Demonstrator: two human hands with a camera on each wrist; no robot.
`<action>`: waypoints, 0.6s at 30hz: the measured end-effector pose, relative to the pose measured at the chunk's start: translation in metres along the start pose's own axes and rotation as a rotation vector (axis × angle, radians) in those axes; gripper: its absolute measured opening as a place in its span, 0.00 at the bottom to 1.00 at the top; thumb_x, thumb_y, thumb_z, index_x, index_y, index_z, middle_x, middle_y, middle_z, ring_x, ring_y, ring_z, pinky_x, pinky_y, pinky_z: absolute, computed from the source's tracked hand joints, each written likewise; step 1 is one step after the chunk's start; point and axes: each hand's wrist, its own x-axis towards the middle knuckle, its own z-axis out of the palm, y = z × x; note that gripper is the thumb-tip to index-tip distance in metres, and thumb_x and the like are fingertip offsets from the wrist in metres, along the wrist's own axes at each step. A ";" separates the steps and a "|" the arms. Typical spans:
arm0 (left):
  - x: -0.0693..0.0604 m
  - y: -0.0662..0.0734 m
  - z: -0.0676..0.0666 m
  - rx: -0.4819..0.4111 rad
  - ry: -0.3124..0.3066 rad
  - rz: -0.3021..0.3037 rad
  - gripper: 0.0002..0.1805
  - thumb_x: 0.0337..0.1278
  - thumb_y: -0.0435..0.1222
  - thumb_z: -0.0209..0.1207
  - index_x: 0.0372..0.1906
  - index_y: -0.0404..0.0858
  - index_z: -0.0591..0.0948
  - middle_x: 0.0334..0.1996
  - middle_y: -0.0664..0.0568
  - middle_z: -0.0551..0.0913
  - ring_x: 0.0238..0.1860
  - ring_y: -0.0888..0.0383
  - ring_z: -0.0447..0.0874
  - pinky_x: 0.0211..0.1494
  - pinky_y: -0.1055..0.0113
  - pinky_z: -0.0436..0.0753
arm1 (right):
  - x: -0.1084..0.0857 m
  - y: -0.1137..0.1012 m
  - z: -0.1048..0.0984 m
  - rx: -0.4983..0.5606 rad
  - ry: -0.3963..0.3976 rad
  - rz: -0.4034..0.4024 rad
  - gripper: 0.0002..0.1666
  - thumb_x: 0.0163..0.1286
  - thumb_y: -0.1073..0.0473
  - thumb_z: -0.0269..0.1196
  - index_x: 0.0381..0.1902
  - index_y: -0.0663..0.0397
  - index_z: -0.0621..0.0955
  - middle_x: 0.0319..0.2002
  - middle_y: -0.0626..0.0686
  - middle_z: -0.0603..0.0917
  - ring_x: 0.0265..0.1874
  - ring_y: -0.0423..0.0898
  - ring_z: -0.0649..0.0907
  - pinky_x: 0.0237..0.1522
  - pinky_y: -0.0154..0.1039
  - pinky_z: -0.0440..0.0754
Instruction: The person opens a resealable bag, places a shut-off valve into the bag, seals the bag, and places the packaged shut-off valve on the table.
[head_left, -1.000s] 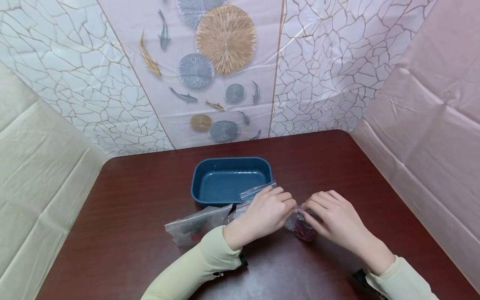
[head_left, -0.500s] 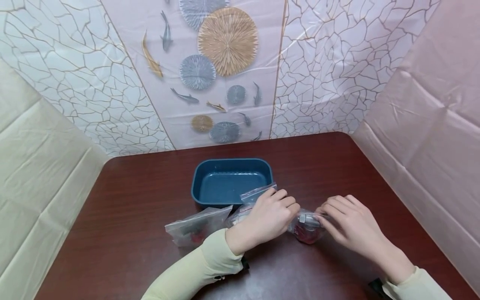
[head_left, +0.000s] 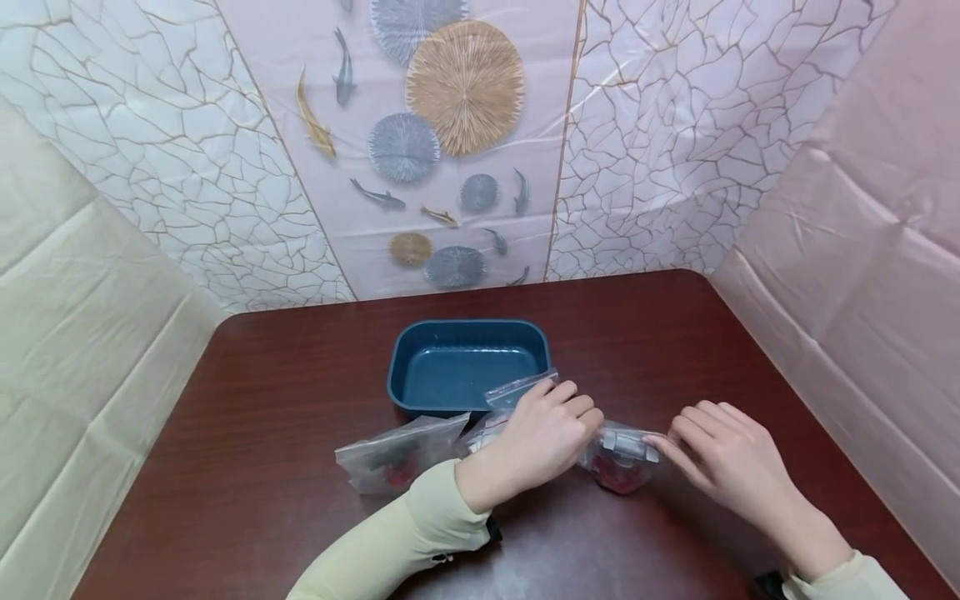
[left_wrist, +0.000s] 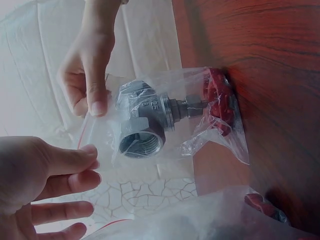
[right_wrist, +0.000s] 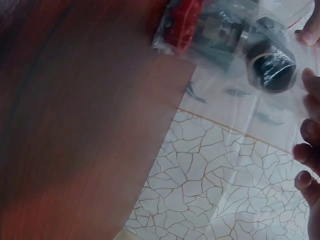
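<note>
A clear zip bag [left_wrist: 200, 142] holds a grey metal valve [left_wrist: 140, 107] with a red handwheel [left_wrist: 220, 102], which hangs downward just above or on the table. My left hand [head_left: 551, 433] pinches one end of the bag's zip edge between thumb and index finger, its other fingers apart in the left wrist view. At the opposite end of that edge, my right hand [head_left: 731, 450] pinches the plastic with thumb and fingertips. The zip edge stretches between both hands. Whether the zip is sealed cannot be made out.
A blue rectangular tray [head_left: 396, 379] stands behind the bags on the dark red wooden table [head_left: 285, 367]. Left of my left hand lies another zip bag [head_left: 401, 458] with red and dark contents. A further zip bag [head_left: 517, 390] leans near the tray's front right corner.
My right hand has moved right and slightly down along the bag's edge, away from the left hand. More of the valve shows between them. The left hand has hardly moved.
</note>
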 end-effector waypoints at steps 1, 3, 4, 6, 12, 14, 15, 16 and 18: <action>0.000 0.000 0.000 0.006 -0.002 -0.001 0.08 0.70 0.44 0.58 0.36 0.50 0.86 0.32 0.62 0.83 0.38 0.60 0.77 0.40 0.66 0.72 | 0.000 0.000 0.001 -0.005 0.008 -0.013 0.29 0.78 0.42 0.54 0.17 0.49 0.71 0.19 0.44 0.67 0.18 0.42 0.65 0.23 0.38 0.65; -0.001 0.000 0.000 0.020 -0.005 -0.004 0.08 0.70 0.44 0.59 0.36 0.51 0.86 0.33 0.63 0.83 0.38 0.60 0.77 0.40 0.67 0.72 | 0.001 0.000 0.003 -0.010 0.018 -0.033 0.30 0.78 0.43 0.54 0.16 0.49 0.69 0.18 0.44 0.65 0.17 0.42 0.63 0.22 0.38 0.63; -0.001 0.000 0.001 0.030 -0.008 -0.006 0.08 0.69 0.45 0.60 0.36 0.51 0.86 0.33 0.63 0.83 0.38 0.61 0.77 0.40 0.67 0.72 | 0.001 0.001 0.003 -0.011 0.021 -0.041 0.30 0.78 0.43 0.54 0.16 0.49 0.69 0.18 0.45 0.64 0.17 0.43 0.63 0.21 0.37 0.62; -0.001 0.001 0.000 0.052 -0.012 -0.006 0.07 0.69 0.46 0.61 0.35 0.52 0.86 0.33 0.64 0.83 0.38 0.61 0.77 0.40 0.67 0.72 | 0.002 0.002 0.005 -0.012 0.021 -0.052 0.30 0.78 0.43 0.54 0.15 0.49 0.69 0.17 0.45 0.64 0.17 0.43 0.62 0.21 0.37 0.62; -0.001 0.000 -0.007 0.062 -0.026 -0.035 0.08 0.67 0.47 0.62 0.41 0.52 0.88 0.36 0.63 0.84 0.39 0.61 0.78 0.40 0.67 0.73 | -0.001 0.008 0.001 -0.023 -0.009 0.015 0.32 0.76 0.36 0.54 0.14 0.45 0.65 0.17 0.41 0.62 0.17 0.41 0.61 0.21 0.36 0.59; -0.002 -0.004 -0.017 0.029 -0.017 -0.053 0.12 0.66 0.48 0.62 0.49 0.50 0.87 0.40 0.61 0.86 0.40 0.60 0.80 0.42 0.66 0.75 | 0.001 0.010 -0.007 -0.012 -0.061 0.094 0.33 0.75 0.32 0.53 0.16 0.45 0.70 0.18 0.40 0.68 0.18 0.42 0.66 0.23 0.37 0.63; -0.003 -0.009 -0.026 0.008 -0.003 -0.069 0.15 0.66 0.48 0.63 0.52 0.49 0.86 0.42 0.60 0.86 0.41 0.59 0.81 0.43 0.66 0.77 | 0.004 0.011 -0.012 -0.003 -0.082 0.135 0.33 0.74 0.30 0.52 0.18 0.46 0.74 0.20 0.41 0.73 0.20 0.43 0.70 0.26 0.37 0.66; -0.003 -0.016 -0.037 -0.014 0.020 -0.085 0.18 0.66 0.49 0.62 0.56 0.48 0.85 0.44 0.58 0.86 0.42 0.58 0.82 0.44 0.66 0.78 | 0.010 0.011 -0.017 0.013 -0.085 0.172 0.34 0.74 0.29 0.51 0.22 0.48 0.78 0.22 0.43 0.77 0.23 0.45 0.74 0.30 0.38 0.69; -0.002 -0.036 -0.066 -0.062 0.089 -0.122 0.22 0.66 0.49 0.62 0.61 0.44 0.82 0.49 0.55 0.86 0.46 0.56 0.84 0.49 0.63 0.80 | 0.029 0.012 -0.030 0.042 -0.052 0.224 0.36 0.73 0.28 0.52 0.30 0.53 0.84 0.29 0.49 0.85 0.29 0.50 0.80 0.40 0.33 0.72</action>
